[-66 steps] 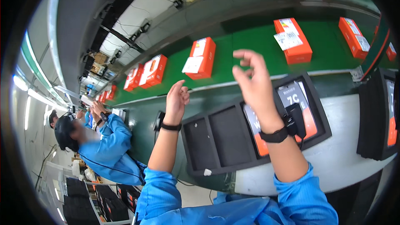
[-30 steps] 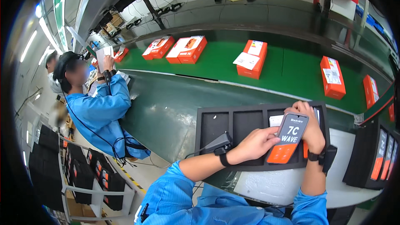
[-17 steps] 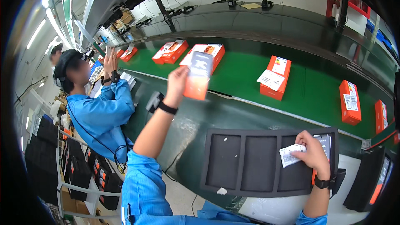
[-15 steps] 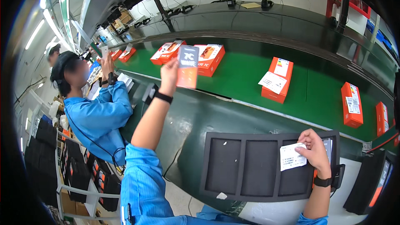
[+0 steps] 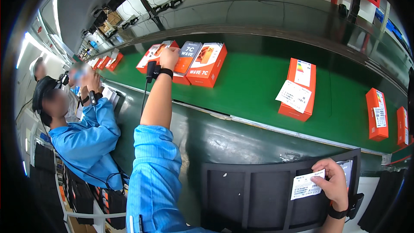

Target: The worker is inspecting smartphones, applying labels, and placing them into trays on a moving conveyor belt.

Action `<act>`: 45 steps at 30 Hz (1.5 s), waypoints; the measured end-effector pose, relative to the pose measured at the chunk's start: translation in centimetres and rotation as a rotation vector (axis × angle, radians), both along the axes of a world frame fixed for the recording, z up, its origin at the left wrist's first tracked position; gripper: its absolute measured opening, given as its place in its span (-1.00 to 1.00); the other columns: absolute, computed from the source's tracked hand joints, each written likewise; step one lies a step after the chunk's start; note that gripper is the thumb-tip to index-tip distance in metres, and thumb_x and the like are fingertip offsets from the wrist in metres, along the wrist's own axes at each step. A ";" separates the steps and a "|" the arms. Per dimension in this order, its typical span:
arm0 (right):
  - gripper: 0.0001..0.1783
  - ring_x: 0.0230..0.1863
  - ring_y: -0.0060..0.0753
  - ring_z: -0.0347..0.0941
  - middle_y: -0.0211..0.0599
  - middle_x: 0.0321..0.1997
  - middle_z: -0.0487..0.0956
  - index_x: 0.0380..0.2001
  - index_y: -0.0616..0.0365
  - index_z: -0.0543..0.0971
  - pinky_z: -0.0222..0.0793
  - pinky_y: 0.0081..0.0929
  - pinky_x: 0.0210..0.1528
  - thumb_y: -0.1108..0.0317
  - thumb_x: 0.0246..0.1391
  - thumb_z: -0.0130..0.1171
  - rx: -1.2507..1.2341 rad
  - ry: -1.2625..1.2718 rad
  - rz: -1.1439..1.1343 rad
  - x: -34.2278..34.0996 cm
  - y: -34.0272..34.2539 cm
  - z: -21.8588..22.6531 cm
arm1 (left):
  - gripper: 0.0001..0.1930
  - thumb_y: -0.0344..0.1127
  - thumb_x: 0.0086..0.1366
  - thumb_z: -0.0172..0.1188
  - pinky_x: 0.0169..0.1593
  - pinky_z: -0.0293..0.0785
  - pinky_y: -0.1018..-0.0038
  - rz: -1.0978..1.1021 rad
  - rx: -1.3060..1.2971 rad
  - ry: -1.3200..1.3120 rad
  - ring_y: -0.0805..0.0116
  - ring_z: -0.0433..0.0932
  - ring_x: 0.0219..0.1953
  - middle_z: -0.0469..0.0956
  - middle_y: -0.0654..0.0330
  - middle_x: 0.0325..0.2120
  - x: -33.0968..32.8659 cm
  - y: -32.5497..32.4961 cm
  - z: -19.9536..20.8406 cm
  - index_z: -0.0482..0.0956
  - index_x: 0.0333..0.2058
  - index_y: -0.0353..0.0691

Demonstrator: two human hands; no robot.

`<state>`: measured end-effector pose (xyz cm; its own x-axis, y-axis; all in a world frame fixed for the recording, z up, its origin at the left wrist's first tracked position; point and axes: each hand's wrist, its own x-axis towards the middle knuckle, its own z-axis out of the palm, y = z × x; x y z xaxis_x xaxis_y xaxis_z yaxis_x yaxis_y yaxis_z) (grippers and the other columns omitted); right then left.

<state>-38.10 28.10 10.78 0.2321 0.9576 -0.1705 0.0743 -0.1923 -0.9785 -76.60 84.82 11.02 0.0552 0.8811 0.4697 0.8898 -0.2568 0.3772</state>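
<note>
My left hand (image 5: 169,58) reaches far out over the green conveyor belt (image 5: 254,88) and grips a flat orange and grey phone box lid (image 5: 188,57), held over an orange box between two other orange boxes (image 5: 207,64). My right hand (image 5: 333,182) stays near me, pinching a white printed paper slip (image 5: 306,184) above the right end of a black compartment tray (image 5: 258,194). A black band sits on each wrist.
More orange boxes (image 5: 298,88) ride the belt, one with a white slip on top, others at the right (image 5: 377,113) and far left (image 5: 113,61). A co-worker in a blue coat (image 5: 88,140) works at my left. Another black tray (image 5: 384,200) lies at the right.
My left hand carried the orange and grey lid from the tray up and out to the boxes on the belt. My right hand kept the white slip over the tray.
</note>
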 end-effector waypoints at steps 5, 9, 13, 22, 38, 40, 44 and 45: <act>-0.76 -0.39 -0.70 0.45 -0.44 -0.35 0.56 -0.30 0.20 0.58 0.32 -0.70 -0.39 0.58 -0.12 0.31 -0.020 -0.112 0.016 -0.8 0.7 0.5 | -0.43 0.11 0.26 0.06 0.18 0.35 0.17 -0.120 0.156 0.335 -0.03 0.34 0.19 0.35 -0.06 0.17 5.3 -4.9 -0.8 0.44 0.14 -0.11; -0.77 -0.39 -0.66 0.45 -0.42 -0.36 0.57 -0.27 0.22 0.57 0.32 -0.69 -0.37 0.55 -0.09 0.27 -0.001 -0.185 0.046 -1.4 0.9 0.4 | -0.31 0.18 0.37 -0.15 0.34 0.08 0.23 -0.270 -0.075 0.483 0.05 0.12 0.34 0.20 -0.07 0.27 8.1 -9.0 -1.8 0.21 0.27 -0.24; -0.74 -0.36 -0.66 0.44 -0.40 -0.34 0.54 -0.23 0.20 0.57 0.34 -0.67 -0.33 0.55 -0.08 0.26 0.038 -0.127 0.058 -1.8 0.9 -0.2 | -0.21 0.27 0.35 -0.25 0.40 -0.09 0.23 -0.305 -0.204 0.341 0.11 0.01 0.40 0.07 0.03 0.35 6.3 -8.1 -2.7 0.06 0.33 -0.24; -0.75 -0.42 -0.75 0.36 -0.48 -0.35 0.52 -0.21 0.19 0.58 0.28 -0.72 -0.40 0.55 -0.04 0.25 0.042 -0.074 0.111 -3.5 2.2 -0.3 | -0.03 0.31 0.00 0.19 0.23 0.24 0.16 -0.247 -0.094 0.318 -0.06 0.31 0.20 0.33 -0.19 0.12 10.4 -12.6 -3.1 0.22 0.25 -0.28; -0.78 -0.37 -0.66 0.47 -0.39 -0.29 0.59 -0.21 0.25 0.56 0.39 -0.65 -0.35 0.57 0.02 0.21 0.085 -0.144 0.138 -4.8 3.6 -0.2 | -0.16 0.00 -0.12 0.33 0.12 0.39 0.29 -0.357 -0.198 0.027 0.00 0.50 0.03 0.53 -0.17 -0.06 -0.8 -5.0 1.6 0.38 0.19 -0.21; -0.79 -0.37 -0.63 0.49 -0.36 -0.29 0.60 -0.21 0.25 0.57 0.39 -0.63 -0.35 0.55 0.02 0.21 0.072 -0.177 0.153 -5.0 3.5 0.0 | -0.14 0.03 -0.11 0.31 0.13 0.38 0.29 -0.348 -0.212 0.037 -0.01 0.49 0.05 0.51 -0.17 -0.04 0.1 -5.1 1.7 0.35 0.21 -0.21; -0.79 -0.38 -0.61 0.50 -0.33 -0.29 0.61 -0.22 0.24 0.57 0.40 -0.61 -0.35 0.54 0.01 0.22 0.063 -0.180 0.165 -5.3 4.0 -0.2 | -0.13 0.12 -0.07 0.23 0.15 0.35 0.15 -0.251 -0.301 0.227 -0.02 0.42 0.13 0.38 -0.10 0.12 0.8 -3.5 -0.5 0.31 0.25 -0.06; -0.78 -0.38 -0.60 0.50 -0.32 -0.29 0.61 -0.22 0.23 0.58 0.40 -0.61 -0.34 0.54 0.01 0.22 0.051 -0.200 0.168 -5.2 4.1 -0.2 | -0.15 0.12 -0.07 0.22 0.16 0.33 0.10 -0.203 -0.276 0.258 -0.02 0.41 0.15 0.35 -0.07 0.15 1.5 -3.9 -1.4 0.31 0.26 0.01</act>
